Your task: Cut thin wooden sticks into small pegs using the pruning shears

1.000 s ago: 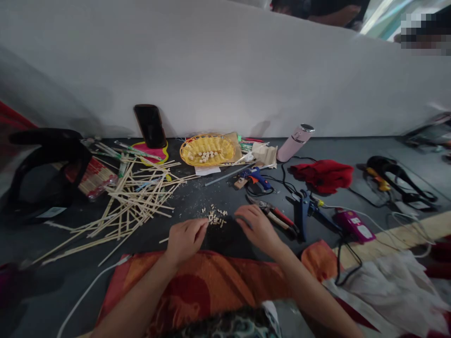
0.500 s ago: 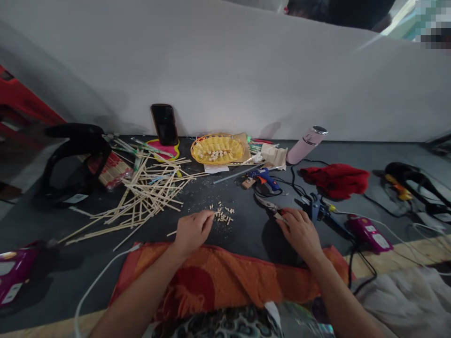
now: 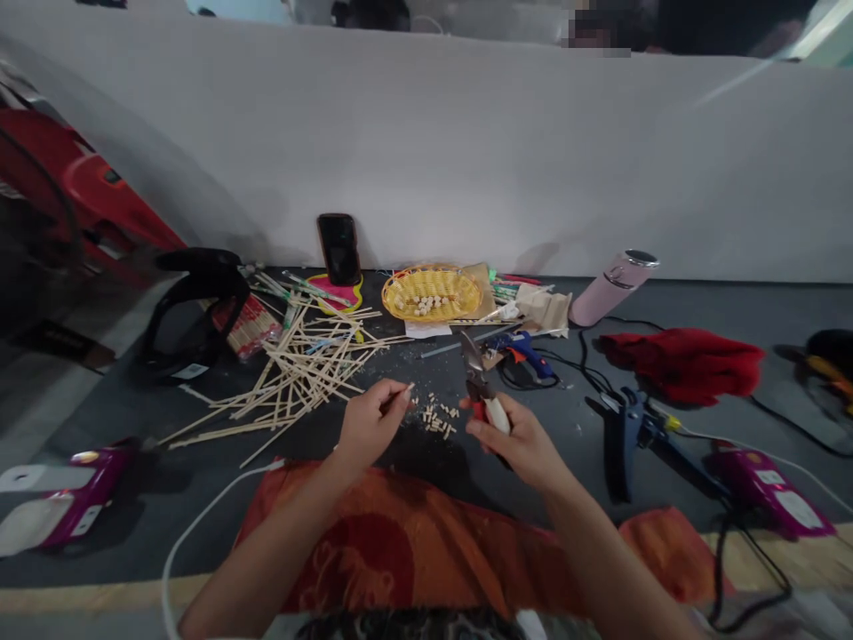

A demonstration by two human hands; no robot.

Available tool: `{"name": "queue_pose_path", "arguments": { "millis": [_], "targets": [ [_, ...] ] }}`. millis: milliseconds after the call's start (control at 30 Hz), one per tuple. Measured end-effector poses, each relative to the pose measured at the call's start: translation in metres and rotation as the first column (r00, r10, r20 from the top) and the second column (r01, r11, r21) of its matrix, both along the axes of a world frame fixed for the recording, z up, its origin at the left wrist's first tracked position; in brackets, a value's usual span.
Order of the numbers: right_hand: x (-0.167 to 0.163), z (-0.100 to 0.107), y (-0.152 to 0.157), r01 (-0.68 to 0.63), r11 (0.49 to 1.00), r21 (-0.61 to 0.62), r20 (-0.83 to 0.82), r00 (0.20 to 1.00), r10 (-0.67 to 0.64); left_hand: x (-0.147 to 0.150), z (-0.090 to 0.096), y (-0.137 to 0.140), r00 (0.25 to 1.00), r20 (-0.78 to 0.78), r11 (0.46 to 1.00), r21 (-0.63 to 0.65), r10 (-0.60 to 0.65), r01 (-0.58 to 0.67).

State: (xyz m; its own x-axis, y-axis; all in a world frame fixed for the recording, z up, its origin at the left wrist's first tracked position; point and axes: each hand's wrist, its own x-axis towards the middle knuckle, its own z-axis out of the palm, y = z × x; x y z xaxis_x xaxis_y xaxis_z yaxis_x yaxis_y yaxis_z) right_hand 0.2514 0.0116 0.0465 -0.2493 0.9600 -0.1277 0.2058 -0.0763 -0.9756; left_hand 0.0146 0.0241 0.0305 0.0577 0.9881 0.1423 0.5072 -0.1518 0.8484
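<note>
My left hand [image 3: 374, 425] is closed in a pinch on a thin wooden stick [image 3: 411, 388], whose pale tip pokes out past my fingertips. My right hand [image 3: 516, 437] grips pruning shears [image 3: 474, 360] with a white and red handle, blades pointing up and away from me. Whether the blades are parted is hard to make out. Between the hands, short cut stick pieces [image 3: 436, 420] lie scattered on the dark tabletop. A heap of long wooden sticks [image 3: 299, 360] spreads out beyond my left hand.
A yellow wicker basket [image 3: 433, 292] holds more small pieces. Behind the shears lies a blue glue gun [image 3: 530, 354]; a pink bottle [image 3: 613, 286], red cloth [image 3: 686, 363] and blue cutter tool [image 3: 630, 440] are to the right. An orange towel [image 3: 466, 542] covers the near edge.
My right hand has lifted the pruning shears off the table and brought them left, toward my left hand. The left hand still pinches the stick. The camera view has shifted.
</note>
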Motion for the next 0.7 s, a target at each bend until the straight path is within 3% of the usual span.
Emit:
{"name": "queue_pose_path", "arguments": {
  "millis": [133,300,567,700],
  "targets": [
    [-0.012,-0.007,0.007,0.014,0.984,0.175,0.171,0.984,-0.045,0.003,0.009,0.004,0.984,0.176,0.999,-0.044,0.020,-0.013],
    [-0.004,-0.008,0.007,-0.079,0.919,0.386,0.254,0.967,-0.024,0.009,0.008,0.006,0.942,0.336,0.991,-0.129,0.008,0.038],
    [-0.008,-0.021,0.003,-0.116,0.913,0.392,0.233,0.972,0.023,0.014,-0.004,-0.003,0.933,0.360,0.985,-0.159,-0.004,0.066],
    [-0.005,-0.027,0.000,-0.003,0.932,0.362,0.106,0.994,-0.038,0.013,-0.008,-0.005,0.941,0.338,0.986,-0.147,-0.022,0.076]
  ]
}}
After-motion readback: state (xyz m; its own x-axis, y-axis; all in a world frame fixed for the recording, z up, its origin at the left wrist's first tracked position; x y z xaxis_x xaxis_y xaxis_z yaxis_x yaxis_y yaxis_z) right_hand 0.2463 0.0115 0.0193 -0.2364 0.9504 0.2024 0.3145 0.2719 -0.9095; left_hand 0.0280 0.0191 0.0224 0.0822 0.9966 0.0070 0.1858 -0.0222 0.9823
